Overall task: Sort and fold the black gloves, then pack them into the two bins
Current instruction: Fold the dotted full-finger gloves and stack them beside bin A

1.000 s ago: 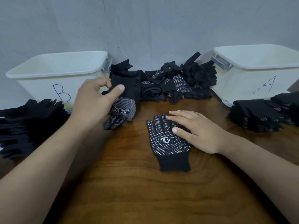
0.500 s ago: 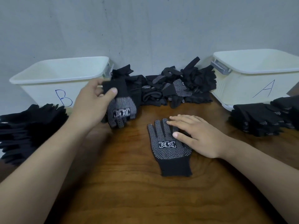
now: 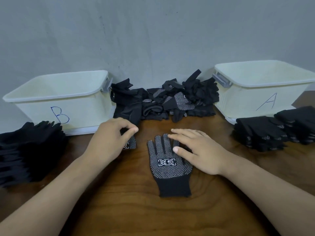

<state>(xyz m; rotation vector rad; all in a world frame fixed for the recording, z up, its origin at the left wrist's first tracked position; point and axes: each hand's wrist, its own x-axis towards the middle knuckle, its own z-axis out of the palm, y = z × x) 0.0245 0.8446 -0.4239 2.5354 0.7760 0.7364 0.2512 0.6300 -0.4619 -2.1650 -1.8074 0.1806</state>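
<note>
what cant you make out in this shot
All in the head view:
Held glove: mostly hidden behind the left hand pinching it; only a dotted corner shows.
Bin B and bin A: floors hidden by their front walls.
Left glove stack: blurred, cut off by the left edge; count unreadable.
Far right glove stack: runs off the right edge.
Dotted glove: right part lies under the right hand.

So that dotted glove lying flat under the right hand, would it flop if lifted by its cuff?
Probably floppy: the dotted glove looks knitted, and gloves in the loose pile behind lie crumpled. Likely light, being thin and flat on the wooden table. Its white dots may grip, so a push might bunch it.
</note>
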